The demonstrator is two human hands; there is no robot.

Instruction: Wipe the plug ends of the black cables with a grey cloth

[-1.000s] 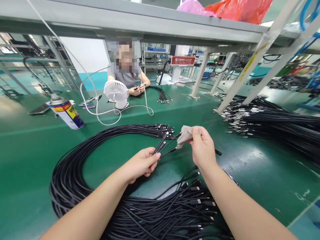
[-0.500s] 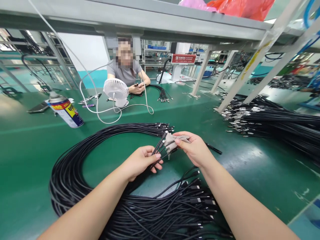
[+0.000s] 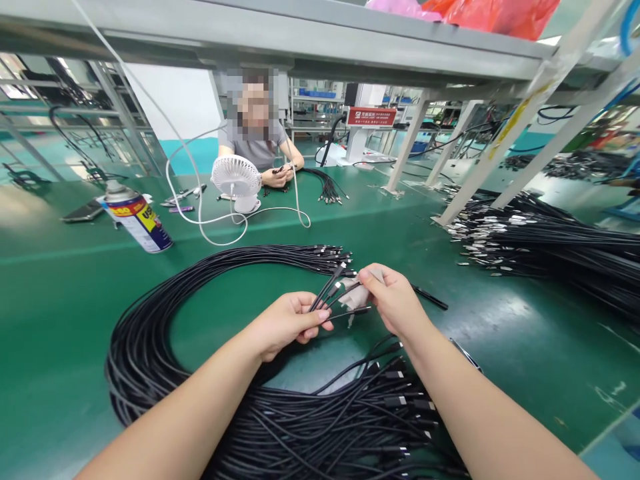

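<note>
The left hand (image 3: 294, 319) grips several black cables (image 3: 332, 293) while, to its right, the right hand (image 3: 387, 293) pinches a grey cloth (image 3: 354, 297) at their tips (seemingly wiping; the next stroke wants steadiness).

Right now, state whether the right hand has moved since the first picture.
Yes: judged against the white fan standing on the table, the right hand has shifted left, closer to the left hand.

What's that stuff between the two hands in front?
Between them, in the head view, are the ends of several black cables held in the left hand, and a pale cloth held in the right hand.
</note>
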